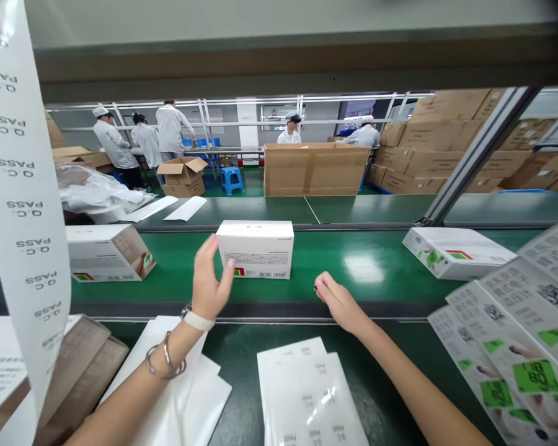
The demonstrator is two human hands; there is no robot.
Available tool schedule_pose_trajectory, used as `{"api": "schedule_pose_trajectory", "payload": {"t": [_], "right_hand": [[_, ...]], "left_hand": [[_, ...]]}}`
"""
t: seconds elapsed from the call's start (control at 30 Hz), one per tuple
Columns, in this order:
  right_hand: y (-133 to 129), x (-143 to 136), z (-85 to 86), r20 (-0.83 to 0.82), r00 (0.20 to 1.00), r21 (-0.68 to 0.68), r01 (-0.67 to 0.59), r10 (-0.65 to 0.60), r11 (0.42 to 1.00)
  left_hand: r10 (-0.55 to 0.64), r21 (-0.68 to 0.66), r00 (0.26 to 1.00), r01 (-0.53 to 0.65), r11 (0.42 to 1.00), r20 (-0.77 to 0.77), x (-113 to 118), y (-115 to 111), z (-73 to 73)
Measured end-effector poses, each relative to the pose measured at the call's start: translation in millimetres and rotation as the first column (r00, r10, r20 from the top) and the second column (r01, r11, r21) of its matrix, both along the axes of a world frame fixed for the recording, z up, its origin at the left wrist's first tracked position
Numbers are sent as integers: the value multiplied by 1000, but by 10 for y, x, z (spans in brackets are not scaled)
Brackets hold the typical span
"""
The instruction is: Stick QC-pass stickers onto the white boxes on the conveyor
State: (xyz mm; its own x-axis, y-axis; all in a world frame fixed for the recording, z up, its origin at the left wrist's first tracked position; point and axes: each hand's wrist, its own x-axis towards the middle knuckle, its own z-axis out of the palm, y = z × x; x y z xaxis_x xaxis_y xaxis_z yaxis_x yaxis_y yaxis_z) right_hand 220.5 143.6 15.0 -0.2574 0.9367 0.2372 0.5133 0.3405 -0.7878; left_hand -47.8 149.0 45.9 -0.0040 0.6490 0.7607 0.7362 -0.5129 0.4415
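Note:
A white printed box (255, 251) stands upright on the green conveyor belt (353, 241). My left hand (210, 282) is at its left end, thumb apart from the fingers and overlapping the front face; whether it touches the box I cannot tell. To the right of the box, over the belt's near edge, my right hand (337, 300) has its fingers pinched together. Anything between those fingertips is too small to make out. Below the hands lie sheets of Q.C. PASS stickers (307, 396). Another such sticker strip (23, 204) hangs at the left.
More boxes sit on the belt, one left (106, 254) and one right (460, 251). White sheets (186, 384) and box sleeves (74, 384) lie at near left; printed cartons (511, 347) at right. A metal post (483, 155) rises beyond. Co-workers (116, 145) and brown cartons (316, 170) are behind.

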Motion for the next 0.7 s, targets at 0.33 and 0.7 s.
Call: {"api": "schedule_pose_trajectory", "payload": {"t": [0.33, 0.7], "right_hand": [[-957, 47, -67, 560, 826, 43, -105, 62, 994], [-1038, -87, -196, 692, 705, 38, -248, 153, 968]], "left_hand": [[-628, -647, 638, 255, 718, -445, 592, -1209, -488], [-636, -651, 630, 260, 713, -446, 575, -1178, -622]]}}
